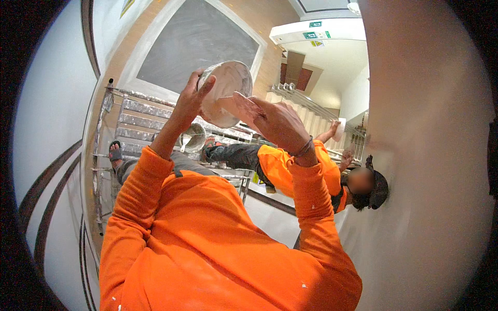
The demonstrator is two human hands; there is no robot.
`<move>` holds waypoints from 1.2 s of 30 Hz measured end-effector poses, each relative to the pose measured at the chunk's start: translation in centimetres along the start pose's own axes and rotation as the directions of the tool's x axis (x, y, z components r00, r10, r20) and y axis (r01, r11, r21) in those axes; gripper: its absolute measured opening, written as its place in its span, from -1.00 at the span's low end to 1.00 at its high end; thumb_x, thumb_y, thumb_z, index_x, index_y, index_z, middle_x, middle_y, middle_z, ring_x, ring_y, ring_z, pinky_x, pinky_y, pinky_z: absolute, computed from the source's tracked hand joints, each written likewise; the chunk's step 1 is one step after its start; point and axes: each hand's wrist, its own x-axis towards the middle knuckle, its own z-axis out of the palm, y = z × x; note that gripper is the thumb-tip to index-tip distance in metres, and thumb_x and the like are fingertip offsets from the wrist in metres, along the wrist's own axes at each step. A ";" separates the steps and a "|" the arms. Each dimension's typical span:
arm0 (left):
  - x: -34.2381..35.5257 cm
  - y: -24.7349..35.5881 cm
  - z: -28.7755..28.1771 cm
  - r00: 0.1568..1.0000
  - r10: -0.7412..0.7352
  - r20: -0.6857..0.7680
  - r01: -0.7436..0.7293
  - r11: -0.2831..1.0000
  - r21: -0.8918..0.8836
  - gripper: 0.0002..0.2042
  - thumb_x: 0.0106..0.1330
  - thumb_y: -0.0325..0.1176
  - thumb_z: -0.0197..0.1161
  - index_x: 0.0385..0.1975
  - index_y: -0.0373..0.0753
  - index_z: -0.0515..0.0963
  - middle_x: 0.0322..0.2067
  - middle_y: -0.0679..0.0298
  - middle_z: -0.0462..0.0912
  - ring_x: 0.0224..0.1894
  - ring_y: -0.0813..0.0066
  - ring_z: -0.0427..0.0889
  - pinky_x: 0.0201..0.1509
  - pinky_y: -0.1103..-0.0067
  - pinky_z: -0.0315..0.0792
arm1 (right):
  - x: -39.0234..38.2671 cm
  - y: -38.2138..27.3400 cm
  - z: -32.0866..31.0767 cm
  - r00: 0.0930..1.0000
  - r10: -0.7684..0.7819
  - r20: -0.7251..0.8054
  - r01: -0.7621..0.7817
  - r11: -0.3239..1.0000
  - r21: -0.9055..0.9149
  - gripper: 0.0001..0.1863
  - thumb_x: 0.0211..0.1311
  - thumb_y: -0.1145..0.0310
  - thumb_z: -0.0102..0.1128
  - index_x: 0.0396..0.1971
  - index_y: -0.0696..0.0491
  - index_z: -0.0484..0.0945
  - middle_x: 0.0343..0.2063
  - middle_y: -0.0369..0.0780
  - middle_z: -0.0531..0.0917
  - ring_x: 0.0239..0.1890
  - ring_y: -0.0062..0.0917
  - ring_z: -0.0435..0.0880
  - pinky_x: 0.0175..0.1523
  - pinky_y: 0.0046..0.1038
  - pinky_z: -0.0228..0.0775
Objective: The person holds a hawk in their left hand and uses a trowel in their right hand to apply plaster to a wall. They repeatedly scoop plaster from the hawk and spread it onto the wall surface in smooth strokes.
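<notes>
The left hand [189, 101] has its fingers curled around the left side of a round tub [223, 116], thumb near the rim; some of those fingertips are hidden behind it. The right hand [280, 122] is closed on a flat scraper [244, 110], its pale blade reaching across the lower right of the tub's opening — whether it touches the inside, I cannot tell. The tub sits at upper centre of the frame, tilted so that its mouth shows. It is shallow and wide, its inner wall smeared with whitish-pink paste, patchy near the rim; the scraper carries the same pale colour.

A dark band [303, 149] circles the right wrist, and orange sleeves [314, 199] run down to the lower edge. Beneath the hands, left of centre, lies a slatted scaffold platform [142, 120], its grey slats splashed with white. A bucket [196, 141] stands on it, and a sandalled foot [115, 151] shows at left.

Right of centre, a co-worker [285, 166] in orange and a dark cap [381, 189] raises a hand beside a pale object [340, 129]. Farther out are a grey rectangular panel [199, 46] with a pale border at the top, green-and-white signs [311, 35] at upper right, a white wall [49, 103] with dark bands at left — and a broad beige surface [430, 145] filling the right.
</notes>
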 end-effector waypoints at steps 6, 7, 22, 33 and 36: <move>0.6 -0.9 0.4 0.997 -0.065 0.043 0.061 0.994 0.087 -0.24 0.24 0.23 0.11 0.21 -0.29 0.18 -0.03 -0.03 0.48 -0.05 0.27 0.57 -0.30 0.52 0.58 | 0.8 3.0 3.2 0.989 -0.090 0.122 0.044 0.941 0.335 -0.61 0.15 0.30 0.11 -0.02 0.12 0.51 -0.35 -0.03 0.66 -0.34 -0.28 0.68 -0.19 -0.29 0.47; 1.1 -2.2 0.0 0.996 -0.072 0.057 0.065 0.992 0.108 -0.24 0.25 0.23 0.11 0.21 -0.30 0.18 -0.03 -0.04 0.48 -0.04 0.26 0.57 -0.29 0.52 0.58 | 0.9 3.3 3.6 0.984 -0.090 0.155 0.016 0.904 0.428 -0.60 0.15 0.31 0.13 -0.01 0.15 0.51 -0.32 -0.06 0.68 -0.33 -0.36 0.68 -0.19 -0.33 0.47; 1.8 -2.9 2.4 0.978 -0.209 -0.015 0.195 0.935 -0.297 -0.26 0.18 0.10 0.27 0.12 -0.31 0.09 -0.15 -0.01 0.42 -0.31 0.14 0.65 -0.64 0.31 0.63 | -3.4 11.2 12.1 0.973 0.126 0.191 -0.139 -0.341 0.930 -0.56 0.11 0.49 0.03 0.06 0.16 0.39 -0.20 -0.19 0.60 -0.26 -0.48 0.61 -0.10 -0.50 0.49; 2.2 0.8 6.3 0.991 -0.099 0.094 0.132 0.873 -0.469 -0.34 0.27 0.14 0.12 0.11 -0.34 0.25 -0.08 0.06 0.44 -0.17 0.19 0.65 -0.50 0.37 0.69 | -11.8 9.4 2.6 0.346 0.101 -0.933 -0.073 0.994 0.080 -0.72 0.14 0.51 0.16 -0.12 0.20 0.49 -0.06 -0.17 0.55 -0.02 -0.40 0.56 0.07 -0.42 0.43; 2.2 1.0 6.8 0.991 -0.053 0.123 0.106 0.873 -0.476 -0.35 0.28 0.14 0.10 0.12 -0.33 0.26 -0.09 0.08 0.45 -0.15 0.22 0.64 -0.49 0.41 0.69 | -10.2 8.6 1.8 -0.089 0.677 -0.731 0.262 0.724 0.638 -0.63 0.26 0.46 0.05 0.04 0.25 0.38 -0.03 -0.03 0.53 0.01 -0.20 0.54 0.15 -0.25 0.33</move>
